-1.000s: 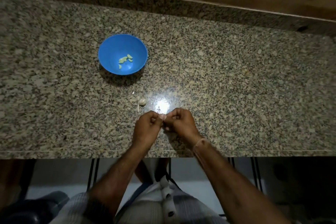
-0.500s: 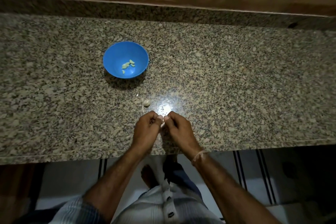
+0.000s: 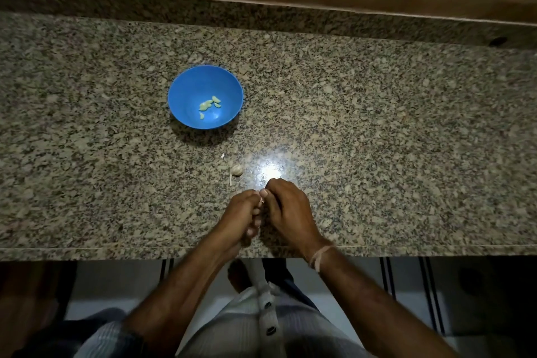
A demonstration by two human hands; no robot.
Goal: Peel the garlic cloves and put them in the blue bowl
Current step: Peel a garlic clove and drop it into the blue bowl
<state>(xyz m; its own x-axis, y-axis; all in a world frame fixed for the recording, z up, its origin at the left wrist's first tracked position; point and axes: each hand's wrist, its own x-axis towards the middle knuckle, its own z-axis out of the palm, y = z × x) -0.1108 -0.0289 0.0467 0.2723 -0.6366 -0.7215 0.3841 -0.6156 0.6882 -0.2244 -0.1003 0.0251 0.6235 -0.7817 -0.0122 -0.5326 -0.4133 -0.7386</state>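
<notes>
The blue bowl (image 3: 186, 90) stands on the granite counter and holds several peeled, pale green garlic cloves (image 3: 209, 104). One unpeeled clove (image 3: 236, 170) lies on the counter between the bowl and my hands, with a thin strip of skin (image 3: 230, 180) beside it. My left hand (image 3: 239, 213) and my right hand (image 3: 286, 206) meet near the counter's front edge. Both pinch a small garlic clove (image 3: 261, 200) between their fingertips; only a pale sliver of it shows.
The speckled granite counter (image 3: 377, 139) runs the full width, with a wooden wall behind it. A tiny scrap of peel (image 3: 223, 156) lies below the bowl. A bright light glare (image 3: 270, 171) sits just beyond my hands. The counter's front edge passes under my wrists.
My hands have stayed together on the clove, and my fingers have shifted slightly on it. The camera has tilted a little, so the bowl and counter sit slightly lower in view.
</notes>
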